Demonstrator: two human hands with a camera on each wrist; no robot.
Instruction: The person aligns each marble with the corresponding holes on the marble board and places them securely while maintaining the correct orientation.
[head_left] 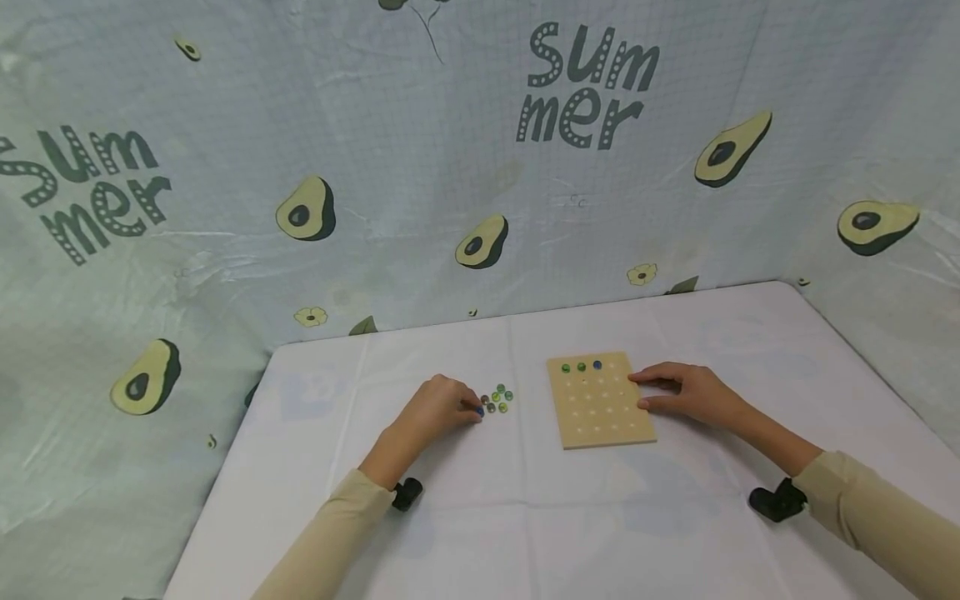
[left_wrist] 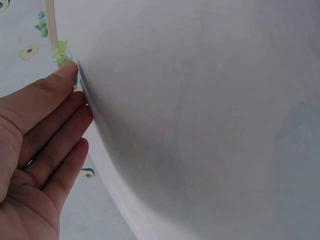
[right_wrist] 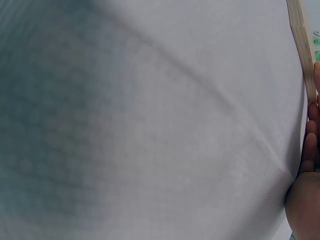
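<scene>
My left hand is at the left side of a small group of glass marbles, with thumb and forefinger pinching a blue marble. In the left wrist view, the thumb covers much of that marble, and a yellow-green marble lies just beyond the fingertips. A square wooden board with rows of shallow dimples lies to the right of the group. Two green marbles and a blue marble sit in its far row. My right hand rests its fingertips and thumb against the board's right edge.
A white cloth covers the table, with fold lines across it. Behind and beside the table hangs a curtain printed with avocados and lettering. A black wrist camera is on the left wrist, another on the right.
</scene>
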